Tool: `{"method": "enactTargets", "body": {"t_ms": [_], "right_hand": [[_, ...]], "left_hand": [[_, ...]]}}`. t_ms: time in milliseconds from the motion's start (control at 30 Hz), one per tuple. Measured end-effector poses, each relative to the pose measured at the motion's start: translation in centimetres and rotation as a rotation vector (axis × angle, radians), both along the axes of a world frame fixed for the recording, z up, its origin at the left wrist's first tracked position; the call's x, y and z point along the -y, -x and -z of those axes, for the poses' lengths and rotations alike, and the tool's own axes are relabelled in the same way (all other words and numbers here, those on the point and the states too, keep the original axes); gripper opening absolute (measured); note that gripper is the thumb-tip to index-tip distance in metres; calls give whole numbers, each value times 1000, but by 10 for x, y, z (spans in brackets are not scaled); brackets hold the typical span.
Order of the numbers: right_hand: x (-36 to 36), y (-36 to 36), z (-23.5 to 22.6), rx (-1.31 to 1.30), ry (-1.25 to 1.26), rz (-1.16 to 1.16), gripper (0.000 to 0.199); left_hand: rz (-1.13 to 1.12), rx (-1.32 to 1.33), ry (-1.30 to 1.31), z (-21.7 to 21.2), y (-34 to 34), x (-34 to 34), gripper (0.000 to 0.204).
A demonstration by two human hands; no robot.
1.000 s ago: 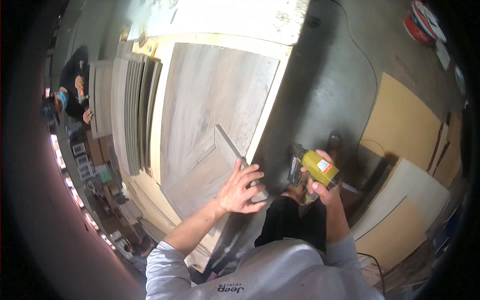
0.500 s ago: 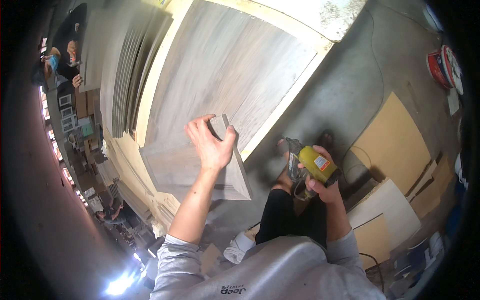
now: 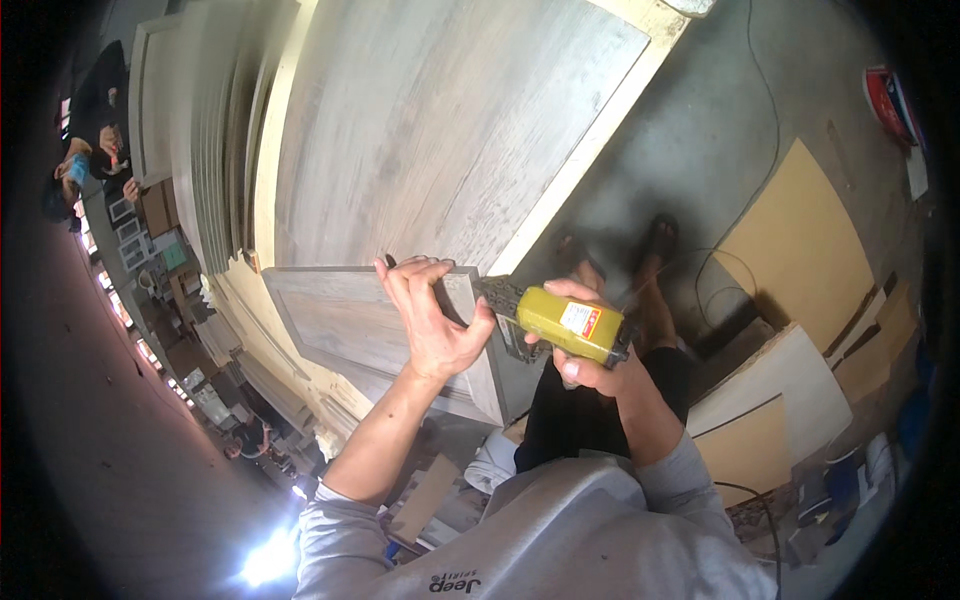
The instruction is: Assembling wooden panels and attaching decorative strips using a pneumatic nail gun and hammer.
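My left hand (image 3: 435, 325) is closed over the upper edge of a grey wood-grain cabinet door (image 3: 340, 310) with a raised frame, which stands tilted at the edge of the bench. In my right hand (image 3: 590, 360) is a yellow-green trim router (image 3: 570, 322), its body lying level across my fingers. The router's dark, dusty base meets or nearly meets the door's side edge, just right of my left thumb; exact contact cannot be made out. Behind the door lies a larger grey wood-grain panel (image 3: 430, 130) with a pale border.
Several panels (image 3: 205, 150) stand stacked at the left, with a co-worker (image 3: 95, 150) beyond them. A thin cord (image 3: 768, 130) runs over the floor at right. Yellow board (image 3: 800, 240), a white board (image 3: 780, 390) and scraps lie there. A red bucket (image 3: 885, 105) stands far right.
My right hand has brought the router left and up to the door's edge. The door has been tipped so more of its face shows, my left hand still holding its edge.
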State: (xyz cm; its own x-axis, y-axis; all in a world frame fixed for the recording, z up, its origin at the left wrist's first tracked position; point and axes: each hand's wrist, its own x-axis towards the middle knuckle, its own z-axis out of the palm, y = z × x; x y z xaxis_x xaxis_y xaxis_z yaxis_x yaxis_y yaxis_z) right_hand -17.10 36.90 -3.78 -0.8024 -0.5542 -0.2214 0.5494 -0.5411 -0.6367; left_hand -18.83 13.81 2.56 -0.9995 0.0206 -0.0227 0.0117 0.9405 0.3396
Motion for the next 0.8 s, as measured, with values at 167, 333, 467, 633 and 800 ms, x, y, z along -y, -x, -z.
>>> {"method": "enactTargets", "body": {"t_ms": [167,333,467,633,800], "right_hand": [[1,4,3,95,92,13,76],[3,3,6,80,97,15,77],[6,2,8,54,113,36,77],[1,9,5,18,104,9,78],[-18,18,-13,160,180,-42,80]], "left_hand": [[17,-16,2,-2,1,-2,57],[21,-8,6,-3,2,-2,58],[17,-7,7,-2,3,-1,59],[23,3,12,-1,3,-1,58],[9,-17,-16,-3,4,-6,56]]}}
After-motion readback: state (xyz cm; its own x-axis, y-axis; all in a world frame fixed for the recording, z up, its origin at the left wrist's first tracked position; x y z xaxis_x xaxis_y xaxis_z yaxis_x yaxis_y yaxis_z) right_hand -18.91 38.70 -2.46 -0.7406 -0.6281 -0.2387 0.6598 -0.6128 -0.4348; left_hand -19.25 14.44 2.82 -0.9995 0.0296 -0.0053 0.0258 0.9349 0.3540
